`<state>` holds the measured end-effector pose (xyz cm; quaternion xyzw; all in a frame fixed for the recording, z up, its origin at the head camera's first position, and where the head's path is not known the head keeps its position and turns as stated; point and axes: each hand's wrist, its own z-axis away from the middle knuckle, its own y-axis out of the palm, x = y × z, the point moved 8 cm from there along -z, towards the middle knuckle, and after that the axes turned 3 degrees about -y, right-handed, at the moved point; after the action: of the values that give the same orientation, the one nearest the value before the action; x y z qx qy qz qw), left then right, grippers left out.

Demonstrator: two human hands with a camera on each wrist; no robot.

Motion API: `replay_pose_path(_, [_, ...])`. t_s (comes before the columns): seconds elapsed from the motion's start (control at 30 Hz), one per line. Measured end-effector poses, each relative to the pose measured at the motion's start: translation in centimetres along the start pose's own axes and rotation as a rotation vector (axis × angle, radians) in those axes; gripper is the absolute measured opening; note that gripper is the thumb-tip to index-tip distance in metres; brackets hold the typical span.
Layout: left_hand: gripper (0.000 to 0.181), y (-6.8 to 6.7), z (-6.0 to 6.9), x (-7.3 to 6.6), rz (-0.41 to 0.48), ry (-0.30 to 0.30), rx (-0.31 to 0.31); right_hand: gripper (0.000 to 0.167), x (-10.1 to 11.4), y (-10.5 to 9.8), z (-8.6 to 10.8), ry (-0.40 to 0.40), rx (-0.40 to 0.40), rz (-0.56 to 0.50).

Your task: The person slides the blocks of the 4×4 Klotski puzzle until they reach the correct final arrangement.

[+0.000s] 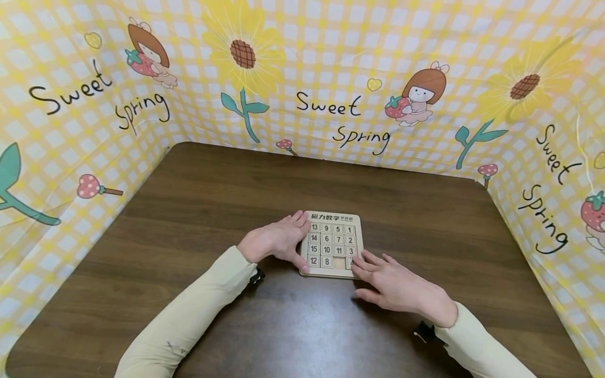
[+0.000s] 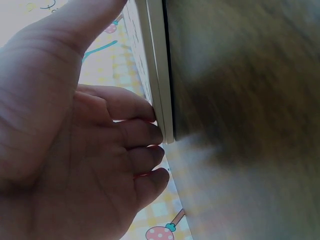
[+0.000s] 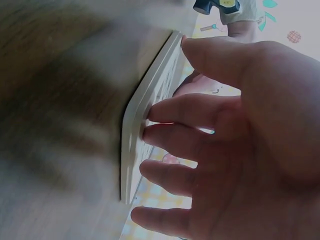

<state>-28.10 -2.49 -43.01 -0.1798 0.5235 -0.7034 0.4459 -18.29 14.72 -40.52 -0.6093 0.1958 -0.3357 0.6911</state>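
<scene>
Lying on the table (image 1: 227,184), number board (image 1: 331,217) between both hands: left hand (image 1: 285,241) touches its left edge, fingers relaxed; right hand (image 1: 399,286) straight-fingered over tile 4 (image 1: 348,262); neither grips. Right column seems done, 1–4; middle columns apparently left to sort

A dark wood-grain surface (image 1: 331,184) with rounded corners is bordered on three sides by yellow-and-white checked cloth (image 1: 314,47), printed with sunflowers (image 1: 242,54), cartoon figures (image 1: 418,94) hugging strawberries (image 1: 397,107) and black "Sweet Spring" lettering (image 1: 328,106); pale light glares off its near part.
</scene>
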Motion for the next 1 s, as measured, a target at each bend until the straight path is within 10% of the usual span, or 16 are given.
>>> replay_pose_path(1.0, [0.125,-0.1,0.0,0.0,0.006,-0.022,-0.001,0.06,3.7,0.1,-3.6,-0.101,0.032,0.071])
